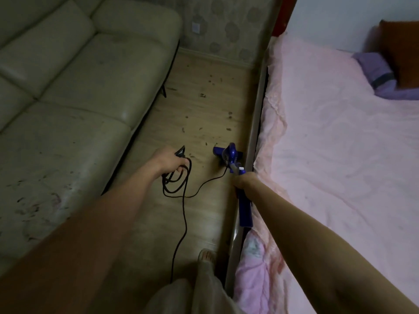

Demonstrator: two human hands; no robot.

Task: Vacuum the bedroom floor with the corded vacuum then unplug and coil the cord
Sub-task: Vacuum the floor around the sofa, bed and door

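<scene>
A purple corded vacuum (229,156) stands on the wooden floor (199,105) close to the bed frame, its head pointing away from me. My right hand (243,180) is closed around its handle, whose purple body runs down along the bed edge. My left hand (170,162) holds several loops of the black cord (176,186), with the plug end sticking up past my fingers. One strand runs from the loops to the vacuum, another trails back toward my feet. Dark debris (203,95) is scattered on the floor ahead of the vacuum head.
A pale sofa (79,87) fills the left side, with dark specks on its near seat. A bed with a pink cover (340,143) lines the right. A wall socket (195,27) sits on the patterned far wall. My slippered foot (206,256) stands in the narrow strip of floor.
</scene>
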